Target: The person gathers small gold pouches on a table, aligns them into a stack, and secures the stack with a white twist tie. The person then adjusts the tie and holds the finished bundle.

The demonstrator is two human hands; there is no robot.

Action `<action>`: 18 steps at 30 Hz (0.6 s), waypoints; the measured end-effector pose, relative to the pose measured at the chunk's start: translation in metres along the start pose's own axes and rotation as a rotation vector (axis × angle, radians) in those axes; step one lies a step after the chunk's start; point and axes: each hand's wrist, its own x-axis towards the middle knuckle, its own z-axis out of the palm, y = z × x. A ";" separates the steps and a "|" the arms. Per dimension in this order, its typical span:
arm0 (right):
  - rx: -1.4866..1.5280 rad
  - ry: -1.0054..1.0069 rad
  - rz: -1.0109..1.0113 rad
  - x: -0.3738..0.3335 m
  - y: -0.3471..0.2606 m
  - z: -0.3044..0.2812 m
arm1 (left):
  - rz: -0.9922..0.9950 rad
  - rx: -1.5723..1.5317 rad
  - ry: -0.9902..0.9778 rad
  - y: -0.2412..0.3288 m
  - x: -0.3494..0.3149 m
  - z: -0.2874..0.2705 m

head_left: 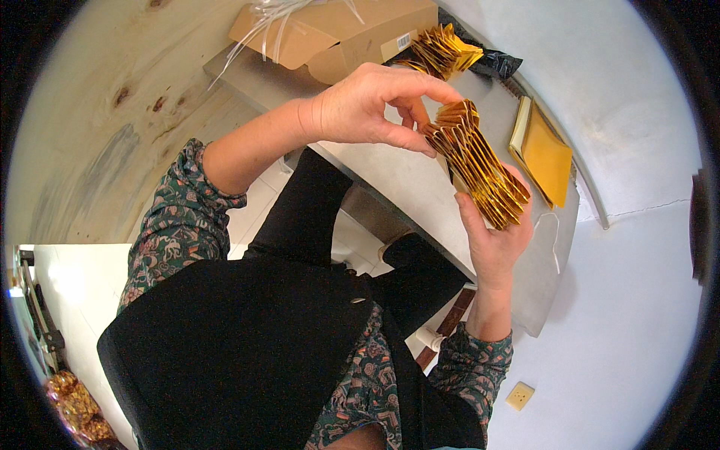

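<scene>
A folded stack of gold foil [480, 169] is held above the table [375, 161], toward its right corner. The left hand [367, 105] pinches the upper end between thumb and forefinger, its other fingers partly hidden. The right hand [502, 240] clasps the lower end, thumb at the side, most fingers out of sight behind the foil. At the far edge, more gold foil [442, 54] partly covers a black plastic bag [501, 64], whose full shape is unclear. The cardboard box [375, 37] by the left end and the white strips [274, 22] over it are cut off above.
</scene>
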 end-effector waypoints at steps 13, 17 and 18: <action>0.131 -0.015 0.087 0.000 0.000 0.002 | 0.003 0.042 -0.005 0.003 0.002 -0.002; 0.044 -0.006 0.033 0.002 0.000 0.002 | -0.003 0.044 -0.008 0.004 0.003 -0.003; 0.051 -0.009 0.042 0.002 -0.001 0.002 | -0.003 0.044 -0.009 0.004 0.003 -0.003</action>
